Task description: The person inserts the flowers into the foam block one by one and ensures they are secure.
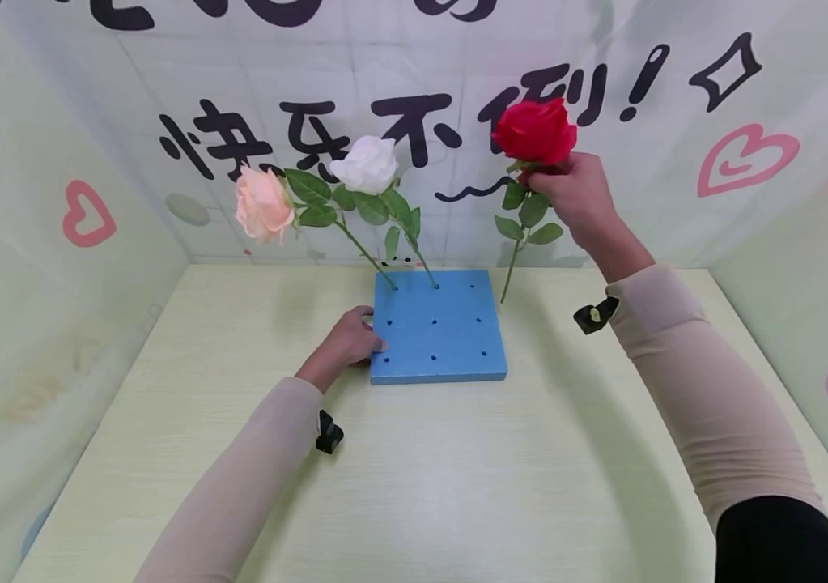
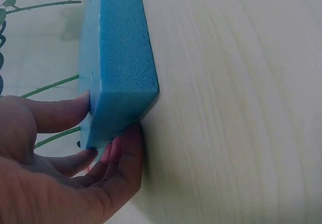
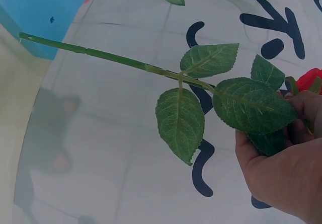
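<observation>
A red rose (image 1: 536, 131) is held upright by my right hand (image 1: 579, 190), which pinches its stem just under the bloom. The stem's lower end (image 3: 30, 36) hangs near the far right corner of a blue foam block (image 1: 457, 340) with rows of small holes. My left hand (image 1: 346, 340) grips the block's left edge, thumb on the top face and fingers against the side (image 2: 126, 168). A peach rose (image 1: 264, 202) and a white rose (image 1: 366, 164) stand in holes of the back row, both leaning left.
The block lies on a pale wood-grain table (image 1: 428, 486). Behind it hangs a white backdrop (image 1: 414, 219) with black lettering, and printed cloth walls (image 1: 35, 324) rise on both sides.
</observation>
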Demonstrator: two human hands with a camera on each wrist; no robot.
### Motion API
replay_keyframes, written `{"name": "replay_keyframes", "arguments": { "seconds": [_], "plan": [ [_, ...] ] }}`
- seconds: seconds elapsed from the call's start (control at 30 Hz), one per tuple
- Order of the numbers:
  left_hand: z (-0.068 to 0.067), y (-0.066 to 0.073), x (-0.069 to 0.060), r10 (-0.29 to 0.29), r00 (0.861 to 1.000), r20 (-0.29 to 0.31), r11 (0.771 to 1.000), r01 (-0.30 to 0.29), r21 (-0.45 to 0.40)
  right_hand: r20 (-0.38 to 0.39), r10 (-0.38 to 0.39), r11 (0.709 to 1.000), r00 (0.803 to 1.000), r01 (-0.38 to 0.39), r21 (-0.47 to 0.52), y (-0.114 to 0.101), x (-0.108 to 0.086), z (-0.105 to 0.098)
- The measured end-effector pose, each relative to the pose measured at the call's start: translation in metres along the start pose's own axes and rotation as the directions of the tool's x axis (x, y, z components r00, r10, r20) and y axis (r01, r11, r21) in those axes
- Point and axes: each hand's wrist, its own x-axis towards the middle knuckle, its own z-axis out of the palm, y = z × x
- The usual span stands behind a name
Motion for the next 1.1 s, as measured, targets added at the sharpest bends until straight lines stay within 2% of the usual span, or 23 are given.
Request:
{"name": "replay_keyframes", "arguments": {
  "seconds": [0.83,1.1],
  "plan": [
    [0.001,0.002,-0.002,-0.011,1.000,-0.002,1.000,0.011,0.015,-0.015,0.008,1.000,1.000,-0.008,0.013,-0.001,0.017,0.033],
    [0.001,0.001,-0.003,-0.012,1.000,-0.002,1.000,0.012,0.000,-0.003,0.001,1.000,1.000,-0.001,-0.027,-0.003,0.019,0.040]
  ]
}}
